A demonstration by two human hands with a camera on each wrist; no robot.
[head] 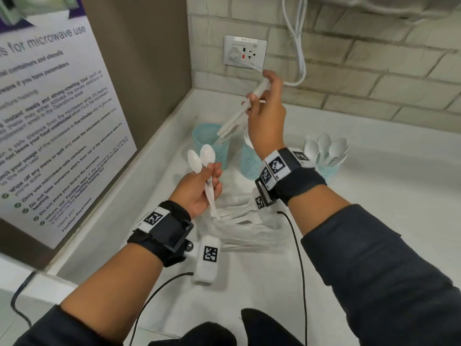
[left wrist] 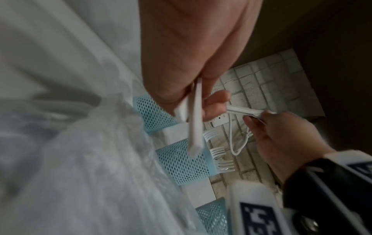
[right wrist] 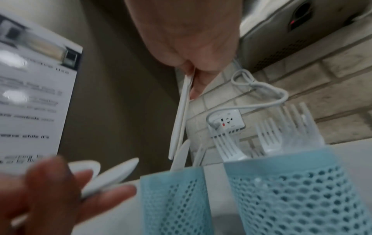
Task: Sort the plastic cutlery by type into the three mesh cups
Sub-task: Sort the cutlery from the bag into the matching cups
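Observation:
My right hand [head: 264,106] grips a bunch of white plastic knives [head: 237,116], slanted tips-down over the left blue mesh cup [head: 212,146], which holds more knives [right wrist: 181,155]. My left hand [head: 202,186] holds two white spoons [head: 200,158] upright, in front of that cup. The middle mesh cup [head: 249,161] holds forks [right wrist: 267,138] and is partly hidden behind my right wrist. The right mesh cup [head: 328,171] holds several spoons [head: 326,146]. In the left wrist view the spoon handles [left wrist: 194,120] hang from my palm.
A clear plastic bag with loose white cutlery [head: 237,221] lies on the white counter [head: 374,171] between my arms. A wall socket [head: 245,51] with a white cable [head: 298,46] sits behind the cups. A notice board [head: 50,108] lines the left wall.

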